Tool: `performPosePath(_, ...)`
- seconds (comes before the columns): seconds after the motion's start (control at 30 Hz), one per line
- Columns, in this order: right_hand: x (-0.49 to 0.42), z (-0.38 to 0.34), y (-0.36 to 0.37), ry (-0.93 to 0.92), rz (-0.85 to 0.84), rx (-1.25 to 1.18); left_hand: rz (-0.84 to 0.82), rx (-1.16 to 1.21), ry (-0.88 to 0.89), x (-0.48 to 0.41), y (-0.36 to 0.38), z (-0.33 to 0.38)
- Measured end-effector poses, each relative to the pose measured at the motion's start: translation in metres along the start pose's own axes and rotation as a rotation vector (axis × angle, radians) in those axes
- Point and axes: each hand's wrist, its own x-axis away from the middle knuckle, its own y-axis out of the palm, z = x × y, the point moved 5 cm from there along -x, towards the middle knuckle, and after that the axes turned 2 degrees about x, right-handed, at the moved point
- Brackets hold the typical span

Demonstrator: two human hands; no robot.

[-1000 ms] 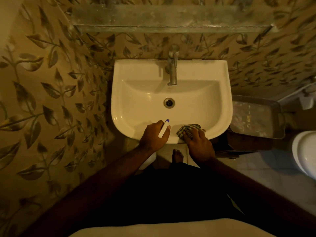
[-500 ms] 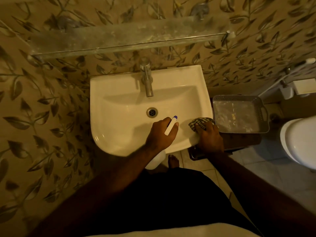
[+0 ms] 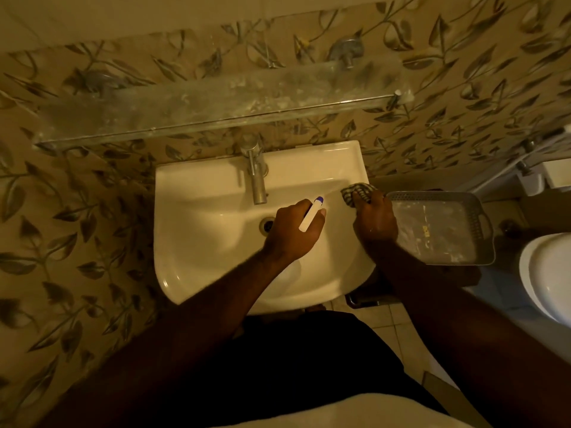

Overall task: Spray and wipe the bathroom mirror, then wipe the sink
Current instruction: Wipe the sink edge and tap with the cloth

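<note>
Two hands over the sink (image 3: 197,242): left hand (image 3: 293,233) closed around a spray bottle (image 3: 311,213) above the basin; right hand (image 3: 375,222) clamps a striped cloth (image 3: 355,190) on the far-right rim. Judgement: sink wipe underway, left side remaining. Mirror not in view; cannot tell.

Glossy ceramic sink (image 3: 197,242), shiny metal tap (image 3: 258,180), checked cloth (image 3: 357,193), perforated plastic tray (image 3: 482,217).
</note>
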Motion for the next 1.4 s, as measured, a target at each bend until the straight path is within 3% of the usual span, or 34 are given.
performPosePath(0.13, -0.042, -0.015, -0.005, -0.032, -0.116, 0.052, 0.010, -0.048, -0.022, -0.021, 0.000, -0.001)
performPosePath(0.27, -0.086, -0.031, -0.005, -0.023, -0.064, 0.028, 0.007, -0.057, -0.027, -0.037, -0.001, -0.001)
performPosePath(0.37, -0.114, -0.048, 0.000, -0.017, -0.128, -0.031, 0.037, -0.047, -0.051, -0.044, -0.012, -0.001)
performPosePath(0.47, -0.122, -0.060, 0.004, 0.101, -0.058, -0.145, 0.074, -0.044, -0.043, -0.044, -0.025, -0.006)
performPosePath(0.6, -0.107, -0.099, 0.014, 0.097, -0.086, -0.284, 0.148, -0.001, -0.077, -0.037, -0.045, -0.023)
performPosePath(0.7, -0.105, -0.138, 0.022, 0.015, -0.146, -0.233, 0.181, -0.017, -0.119, -0.028, -0.057, -0.035)
performPosePath(0.83, -0.098, -0.179, 0.033, -0.280, -0.230, -0.020, 0.172, 0.012, -0.188, -0.016, -0.067, -0.051)
performPosePath(1.4, -0.053, -0.184, 0.052, -0.370, -0.133, 0.102, 0.345, -0.045, -0.214, 0.014, -0.107, -0.090)
